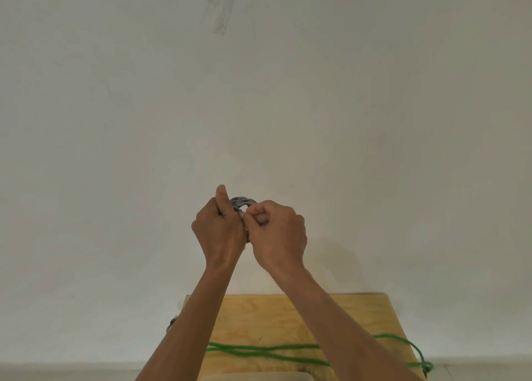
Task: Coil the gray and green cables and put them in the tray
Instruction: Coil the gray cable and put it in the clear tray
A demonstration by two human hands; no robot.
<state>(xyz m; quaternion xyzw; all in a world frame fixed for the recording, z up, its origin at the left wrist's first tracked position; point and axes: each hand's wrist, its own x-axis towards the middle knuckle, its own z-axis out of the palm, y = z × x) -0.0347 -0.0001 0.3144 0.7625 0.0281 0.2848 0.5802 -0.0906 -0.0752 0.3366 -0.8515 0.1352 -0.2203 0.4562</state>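
- We hold the gray cable up in front of the wall, well above the table, wound into a small coil between both hands.
- Left hand is fisted round the coil, thumb up; right hand is curled and pinching at the coil's near side, probably tucking the end.
- Gray cable looks light, springy and fairly stiff; we judge it will unwind if released, so grip across all loops.
- Green cable lies uncoiled across the near part of the table, its right end hanging over the right edge.
- It looks soft and limp; best taken at one end.
- Tray is not clearly visible.
- Table is narrow, with edges close on both sides; the open room is above it.
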